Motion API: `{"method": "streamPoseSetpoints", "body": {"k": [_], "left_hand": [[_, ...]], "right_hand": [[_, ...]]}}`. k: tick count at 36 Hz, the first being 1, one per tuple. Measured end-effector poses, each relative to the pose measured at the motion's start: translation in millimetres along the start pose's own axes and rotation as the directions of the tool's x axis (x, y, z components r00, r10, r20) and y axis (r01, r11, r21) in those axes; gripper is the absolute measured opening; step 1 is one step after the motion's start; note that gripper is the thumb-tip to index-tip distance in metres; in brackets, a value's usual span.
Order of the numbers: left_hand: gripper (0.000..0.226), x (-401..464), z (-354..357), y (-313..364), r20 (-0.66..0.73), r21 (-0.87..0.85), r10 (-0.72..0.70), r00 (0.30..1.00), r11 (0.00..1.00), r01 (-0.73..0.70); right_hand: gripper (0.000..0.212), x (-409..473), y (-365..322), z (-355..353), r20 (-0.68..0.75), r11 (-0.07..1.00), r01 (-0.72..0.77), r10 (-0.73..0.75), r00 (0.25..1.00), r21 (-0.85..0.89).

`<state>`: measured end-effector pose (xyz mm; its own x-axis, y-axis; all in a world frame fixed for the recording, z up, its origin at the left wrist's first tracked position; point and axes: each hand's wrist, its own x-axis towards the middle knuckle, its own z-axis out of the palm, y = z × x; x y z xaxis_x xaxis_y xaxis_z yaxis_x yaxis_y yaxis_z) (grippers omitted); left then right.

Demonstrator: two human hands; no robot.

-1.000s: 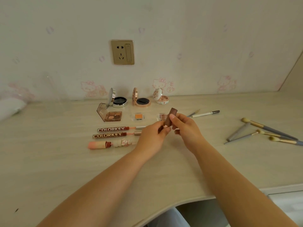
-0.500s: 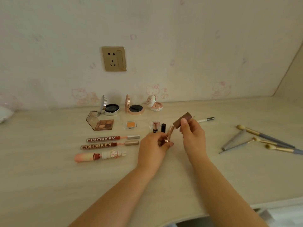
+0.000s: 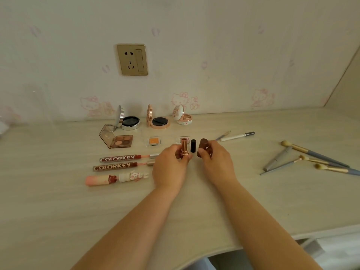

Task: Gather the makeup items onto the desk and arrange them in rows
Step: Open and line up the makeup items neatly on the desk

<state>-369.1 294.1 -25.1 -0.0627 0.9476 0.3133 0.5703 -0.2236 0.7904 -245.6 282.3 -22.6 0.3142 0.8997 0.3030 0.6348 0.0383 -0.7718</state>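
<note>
My left hand (image 3: 169,166) pinches a rose-gold lipstick tube (image 3: 183,148), held upright just above the pale desk (image 3: 58,207). My right hand (image 3: 216,160) grips its brown cap (image 3: 202,147), also upright, a short way to the right. Between them stands a small black tube (image 3: 193,145). Left of my hands lie two COLORKEY lip glosses (image 3: 120,158) and a pink tube (image 3: 109,179) in a row. Behind them sit an eyeshadow palette (image 3: 118,141), an orange pan (image 3: 153,141) and three open compacts (image 3: 157,119) by the wall.
Several blue-handled brushes (image 3: 311,158) lie scattered at the right. Two pencils (image 3: 236,136) rest behind my right hand. A wall socket (image 3: 132,59) is above the compacts. The desk's front edge (image 3: 214,252) curves near my forearms.
The lipstick and its cap were together a second ago. My hands have pulled them apart, lowered them toward the desk and turned both upright.
</note>
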Motion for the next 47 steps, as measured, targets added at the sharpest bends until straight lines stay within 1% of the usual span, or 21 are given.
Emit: {"method": "streamPoseSetpoints", "body": {"k": [4,6,11,16,21,23,28,32,36,42,47], "left_hand": [[0.019,1.0,1.3,-0.1,0.019,0.032,0.005,1.000,0.999,-0.006],[0.021,1.0,1.5,0.4,0.023,0.041,0.009,1.000,0.999,-0.010],[0.022,1.5,2.1,0.0,0.038,0.086,0.029,0.999,0.996,-0.033],[0.021,1.6,2.5,0.4,0.052,0.142,0.043,0.998,0.989,-0.050],[0.023,0.7,2.9,0.4,0.052,0.185,0.058,0.997,0.980,-0.067],[0.025,0.1,3.2,0.4,0.058,0.207,0.054,0.997,0.976,-0.065],[0.019,-0.4,3.1,0.7,0.055,0.215,0.052,0.997,0.975,-0.063],[0.022,-0.8,2.9,0.7,0.060,0.200,0.047,0.997,0.978,-0.058],[0.029,-0.4,3.0,1.3,0.057,0.182,0.043,0.997,0.982,-0.052],[0.038,-1.6,2.2,1.1,0.046,0.167,0.049,0.998,0.984,-0.056],[0.060,-4.2,1.3,3.6,0.032,0.119,0.074,0.997,0.990,-0.077]], "right_hand": [[0.022,0.5,-0.1,2.9,0.035,0.985,0.012,-0.006,0.999,-0.171],[0.025,0.5,-0.8,3.4,0.045,0.976,0.024,-0.015,0.999,-0.216],[0.026,0.9,-3.6,4.4,0.055,0.964,0.024,-0.010,0.998,-0.265],[0.026,0.4,-3.5,4.9,0.061,0.961,0.025,-0.008,0.998,-0.276],[0.024,1.5,-0.6,6.4,0.093,0.940,0.058,-0.028,0.995,-0.335],[0.024,1.5,0.4,6.6,0.091,0.940,0.059,-0.029,0.995,-0.336],[0.025,0.8,1.3,6.3,0.099,0.940,0.070,-0.039,0.994,-0.335],[0.024,0.3,1.6,5.4,0.107,0.939,0.082,-0.048,0.993,-0.335],[0.026,0.6,1.0,5.2,0.112,0.937,0.089,-0.053,0.992,-0.339],[0.033,-1.6,0.8,3.6,0.120,0.943,0.074,-0.036,0.992,-0.323],[0.038,-5.9,-0.5,0.1,0.148,0.954,0.064,-0.020,0.989,-0.293]]}}
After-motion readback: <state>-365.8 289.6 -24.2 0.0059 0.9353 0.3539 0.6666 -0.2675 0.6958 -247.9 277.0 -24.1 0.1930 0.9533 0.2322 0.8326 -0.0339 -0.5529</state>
